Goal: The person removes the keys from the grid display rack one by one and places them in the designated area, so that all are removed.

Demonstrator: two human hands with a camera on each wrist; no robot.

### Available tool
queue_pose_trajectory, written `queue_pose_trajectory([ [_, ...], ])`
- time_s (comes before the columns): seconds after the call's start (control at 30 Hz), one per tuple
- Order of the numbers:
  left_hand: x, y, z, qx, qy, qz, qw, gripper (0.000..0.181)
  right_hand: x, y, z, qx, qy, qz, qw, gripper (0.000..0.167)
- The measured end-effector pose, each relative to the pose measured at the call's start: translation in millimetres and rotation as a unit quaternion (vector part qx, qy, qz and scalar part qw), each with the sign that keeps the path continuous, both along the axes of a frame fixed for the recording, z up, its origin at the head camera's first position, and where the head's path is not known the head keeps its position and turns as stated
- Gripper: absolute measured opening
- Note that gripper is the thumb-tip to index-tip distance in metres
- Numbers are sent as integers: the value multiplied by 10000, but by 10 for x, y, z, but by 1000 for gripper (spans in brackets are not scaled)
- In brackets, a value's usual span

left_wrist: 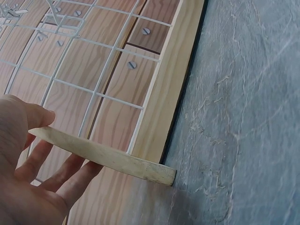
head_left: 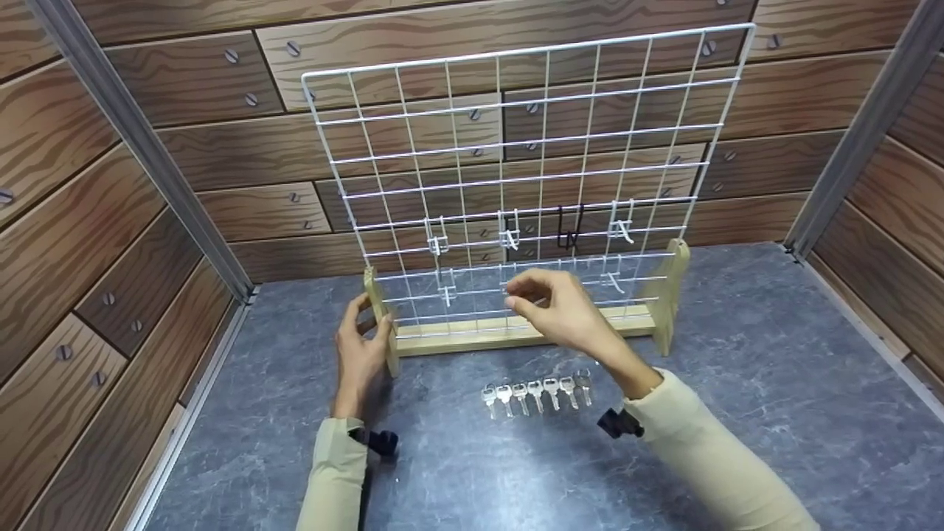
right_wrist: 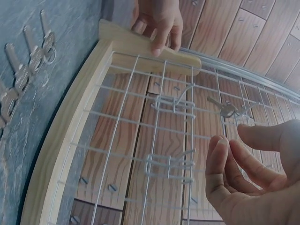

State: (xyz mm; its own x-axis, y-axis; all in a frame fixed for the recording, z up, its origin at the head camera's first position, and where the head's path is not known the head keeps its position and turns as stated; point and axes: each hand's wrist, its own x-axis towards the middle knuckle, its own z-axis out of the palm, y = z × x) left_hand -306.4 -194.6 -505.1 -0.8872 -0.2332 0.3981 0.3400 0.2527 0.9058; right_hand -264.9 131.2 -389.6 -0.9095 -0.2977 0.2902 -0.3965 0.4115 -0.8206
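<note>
A white wire grid rack [head_left: 547, 51] stands upright in a pale wooden stand [head_left: 472, 342]. My left hand [head_left: 361, 350] grips the stand's left side panel [left_wrist: 108, 157], thumb on one face and fingers on the other. My right hand [head_left: 564, 313] is raised before the lower grid, fingers loosely curled, thumb and index finger apart, nothing visible between them. Closest to it is a lower white hook [right_wrist: 171, 161]. One key [right_wrist: 228, 110] hangs on the upper left hook [head_left: 437, 243]. Several silver keys [head_left: 536, 394] lie in a row on the table before the stand.
Other white hooks [head_left: 621, 230] and a black hook [head_left: 568, 232] hang on the grid. Wood-patterned walls [head_left: 177, 81] enclose the grey marbled table [head_left: 774, 383] at the back and sides. Small black devices [head_left: 621, 423] sit at both wrists.
</note>
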Motion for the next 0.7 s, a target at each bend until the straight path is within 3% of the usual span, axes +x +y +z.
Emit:
queue_pose_trajectory([
  [0.37,-9,-7,-30,-34,189,28,9998,47,-72,-263,2,-675,60,-290,9973,23],
  [0.7,7,9,-19,-90,62,124,9999,49,-113,-461,-36,-1039,222,-388,9936,24],
])
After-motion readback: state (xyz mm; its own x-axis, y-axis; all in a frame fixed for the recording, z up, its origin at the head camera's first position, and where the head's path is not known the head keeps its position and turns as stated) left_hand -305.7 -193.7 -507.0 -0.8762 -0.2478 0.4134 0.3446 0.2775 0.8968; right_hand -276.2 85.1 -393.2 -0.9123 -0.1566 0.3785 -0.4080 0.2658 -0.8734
